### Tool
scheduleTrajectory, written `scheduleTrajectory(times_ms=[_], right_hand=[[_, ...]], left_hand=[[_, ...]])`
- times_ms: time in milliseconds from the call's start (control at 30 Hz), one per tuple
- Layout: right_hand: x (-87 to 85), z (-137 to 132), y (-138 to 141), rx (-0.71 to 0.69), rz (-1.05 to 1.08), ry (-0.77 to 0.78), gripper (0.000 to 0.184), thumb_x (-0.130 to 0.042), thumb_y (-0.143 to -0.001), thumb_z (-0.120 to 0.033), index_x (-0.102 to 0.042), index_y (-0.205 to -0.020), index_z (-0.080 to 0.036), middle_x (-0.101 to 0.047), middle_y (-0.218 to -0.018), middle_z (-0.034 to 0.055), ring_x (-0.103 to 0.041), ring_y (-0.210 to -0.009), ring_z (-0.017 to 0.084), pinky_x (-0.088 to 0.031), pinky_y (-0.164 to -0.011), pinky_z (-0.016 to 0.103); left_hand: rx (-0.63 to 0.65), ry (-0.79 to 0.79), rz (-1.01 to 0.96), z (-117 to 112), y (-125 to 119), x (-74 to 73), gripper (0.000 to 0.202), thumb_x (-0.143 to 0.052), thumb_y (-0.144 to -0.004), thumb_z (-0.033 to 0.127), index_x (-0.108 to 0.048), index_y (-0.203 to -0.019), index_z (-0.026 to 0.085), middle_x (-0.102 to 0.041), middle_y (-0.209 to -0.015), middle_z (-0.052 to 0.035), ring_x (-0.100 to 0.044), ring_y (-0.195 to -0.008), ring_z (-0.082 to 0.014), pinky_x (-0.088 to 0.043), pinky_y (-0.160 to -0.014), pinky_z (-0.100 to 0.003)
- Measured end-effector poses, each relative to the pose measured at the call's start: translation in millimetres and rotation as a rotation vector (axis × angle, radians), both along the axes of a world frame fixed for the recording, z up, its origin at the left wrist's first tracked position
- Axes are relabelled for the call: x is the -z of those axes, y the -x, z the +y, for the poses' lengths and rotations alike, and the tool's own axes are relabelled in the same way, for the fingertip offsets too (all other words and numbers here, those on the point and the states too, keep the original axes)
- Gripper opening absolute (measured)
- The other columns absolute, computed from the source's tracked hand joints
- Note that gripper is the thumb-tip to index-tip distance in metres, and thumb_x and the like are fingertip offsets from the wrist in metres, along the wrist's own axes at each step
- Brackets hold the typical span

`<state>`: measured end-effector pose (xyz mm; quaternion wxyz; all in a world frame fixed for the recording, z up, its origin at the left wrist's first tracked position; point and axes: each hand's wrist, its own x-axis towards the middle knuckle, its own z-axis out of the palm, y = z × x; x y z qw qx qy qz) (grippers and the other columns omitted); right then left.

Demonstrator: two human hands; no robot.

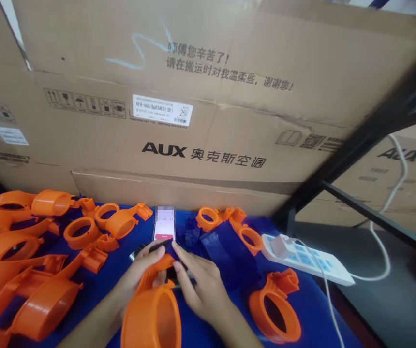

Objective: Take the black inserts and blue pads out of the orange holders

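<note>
Both my hands meet at the bottom centre over one orange plastic ring part (152, 314) with a wide round opening. My left hand (139, 275) grips its narrow neck from the left, fingers curled. My right hand (202, 285) lies over the neck from the right, fingers pressed on a small dark piece (168, 249) at the top of the part. A phone (164, 227) showing a timer lies just beyond my fingers on the blue cloth (313, 295).
Several orange ring parts (30, 251) are heaped at the left, with others (275, 309) at the right. Dark blue pieces (226, 251) lie in the middle. A white power strip (305, 256) sits at the right edge. Large cardboard boxes (193, 121) stand behind, beside a black metal frame (356, 140).
</note>
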<state>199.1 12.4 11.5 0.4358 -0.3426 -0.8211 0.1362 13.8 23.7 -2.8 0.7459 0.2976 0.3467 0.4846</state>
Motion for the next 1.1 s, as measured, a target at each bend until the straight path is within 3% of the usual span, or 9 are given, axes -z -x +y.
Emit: scheduleTrajectory(times_ms=[133, 267, 367, 500, 633, 700, 800, 933, 1100], right_hand=[[-4.5, 4.3, -3.3, 0.036, -0.024, 0.019, 0.053, -0.061, -0.099, -0.02, -0.051, -0.15, -0.022, -0.076, -0.124, 0.0129, -0.077, -0.105, 0.026, -0.063, -0.091, 0.04], [-3.0, 5.9, -3.7, 0.0, -0.062, 0.034, 0.052, -0.054, -0.101, -0.02, -0.048, -0.153, -0.019, -0.076, -0.123, 0.0144, -0.077, -0.104, 0.026, -0.063, -0.09, 0.04], [-3.9, 4.3, -2.5, -0.035, -0.039, 0.078, 0.051, -0.052, -0.103, -0.022, -0.047, -0.154, -0.019, -0.078, -0.115, 0.0124, -0.078, -0.094, 0.025, -0.063, -0.083, 0.037], [-13.3, 5.7, -8.8, -0.012, 0.127, 0.24, 0.034, -0.043, -0.108, -0.026, -0.067, -0.131, -0.023, -0.079, -0.092, 0.0046, -0.075, -0.074, 0.019, -0.06, -0.073, 0.03], [-23.0, 17.1, -27.8, 0.275, 0.225, 0.233, 0.031, -0.047, -0.106, -0.034, -0.072, -0.094, -0.021, -0.074, -0.083, 0.0046, -0.071, -0.074, 0.02, -0.056, -0.072, 0.029], [-26.1, 23.2, -37.6, 0.446, 0.103, 0.183, 0.026, -0.055, -0.101, -0.033, -0.067, -0.082, -0.021, -0.07, -0.077, 0.0039, -0.067, -0.071, 0.021, -0.051, -0.065, 0.028], [-28.9, 27.9, -46.1, 0.519, -0.187, 0.222, 0.018, -0.062, -0.092, -0.025, -0.064, -0.074, -0.022, -0.065, -0.067, 0.0007, -0.062, -0.064, 0.019, -0.04, -0.057, 0.026], [-26.8, 28.3, -46.1, 0.515, -0.4, 0.32, 0.011, -0.062, -0.089, -0.019, -0.07, -0.082, -0.023, -0.066, -0.062, -0.0015, -0.062, -0.057, 0.017, -0.034, -0.054, 0.025], [-16.9, 32.1, -46.8, 0.462, -0.318, 0.354, 0.022, -0.056, -0.097, -0.027, -0.073, -0.11, -0.024, -0.076, -0.076, 0.0025, -0.069, -0.063, 0.02, -0.044, -0.059, 0.027]], left_hand=[[-0.021, -0.188, 0.193, -5.1, -5.5, -3.2, 0.044, -0.074, -0.089, 0.048, -0.065, -0.122, 0.02, -0.056, -0.047, 0.0061, -0.047, -0.035, -0.0093, -0.035, -0.042, -0.019], [-0.074, -0.261, 0.326, -6.6, -6.9, -2.4, 0.037, -0.069, -0.093, 0.049, -0.066, -0.116, 0.02, -0.052, -0.047, 0.0077, -0.045, -0.035, -0.0073, -0.034, -0.042, -0.017], [-0.053, -0.256, 0.294, -6.7, -5.1, -2.8, 0.033, -0.072, -0.091, 0.046, -0.068, -0.109, 0.019, -0.053, -0.049, 0.0077, -0.043, -0.035, -0.0051, -0.031, -0.041, -0.016], [0.009, -0.199, 0.137, -4.3, 1.9, -9.4, 0.029, -0.067, -0.093, 0.046, -0.067, -0.099, 0.018, -0.061, -0.053, 0.0037, -0.036, -0.03, -0.0032, -0.025, -0.036, -0.016], [0.024, -0.175, 0.072, 0.6, 9.3, -19.5, 0.029, -0.063, -0.093, 0.046, -0.065, -0.092, 0.017, -0.06, -0.047, 0.0026, -0.035, -0.029, -0.0046, -0.027, -0.036, -0.016], [-0.034, -0.145, 0.092, 1.5, 9.7, -22.0, 0.027, -0.065, -0.093, 0.045, -0.064, -0.094, 0.018, -0.062, -0.049, 0.0019, -0.036, -0.03, -0.0042, -0.029, -0.037, -0.015], [-0.081, -0.105, 0.129, 1.0, 7.3, -19.9, 0.027, -0.066, -0.092, 0.045, -0.063, -0.097, 0.018, -0.071, -0.061, -0.0021, -0.036, -0.033, -0.0032, -0.03, -0.038, -0.015], [-0.047, -0.097, 0.193, 2.0, 5.1, -11.0, 0.034, -0.071, -0.089, 0.049, -0.062, -0.1, 0.019, -0.078, -0.078, -0.0092, -0.039, -0.033, -0.0037, -0.03, -0.036, -0.017], [-0.013, -0.097, 0.21, 2.2, 3.6, -5.3, 0.034, -0.073, -0.086, 0.048, -0.062, -0.102, 0.02, -0.074, -0.063, -0.0046, -0.038, -0.031, -0.0057, -0.029, -0.035, -0.018]])
